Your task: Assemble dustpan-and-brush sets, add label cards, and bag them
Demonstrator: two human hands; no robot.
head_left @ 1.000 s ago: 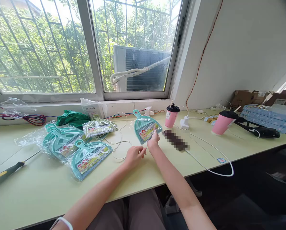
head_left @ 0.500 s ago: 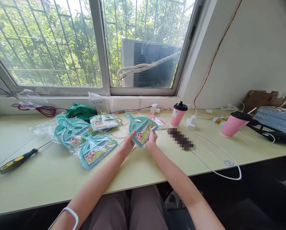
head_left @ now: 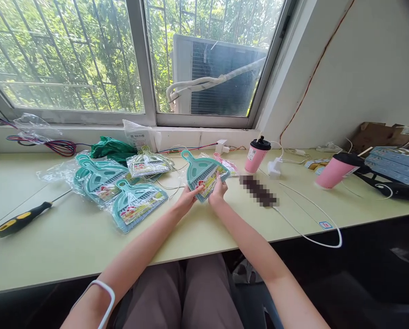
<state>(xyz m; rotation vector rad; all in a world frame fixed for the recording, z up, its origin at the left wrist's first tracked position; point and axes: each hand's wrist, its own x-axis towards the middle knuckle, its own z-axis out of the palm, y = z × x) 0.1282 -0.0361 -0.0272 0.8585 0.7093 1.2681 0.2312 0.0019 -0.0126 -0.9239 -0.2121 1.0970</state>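
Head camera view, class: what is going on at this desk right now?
A seated person grips one packaged teal mini dustpan set with both hands, the left hand and right hand at its wide end, lifting it off the pale desk. More packaged sets lie to the left, beyond a screwdriver. Two pink cups stand right.

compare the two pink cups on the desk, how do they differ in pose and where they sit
The nearer pink cup stands upright by the window corner; the farther pink cup is tipped over, its lid pointing right. The upright one sits close to the packaged dustpan held by the left hand and right hand; the tipped one lies far to the right. Both are pink with dark lids.
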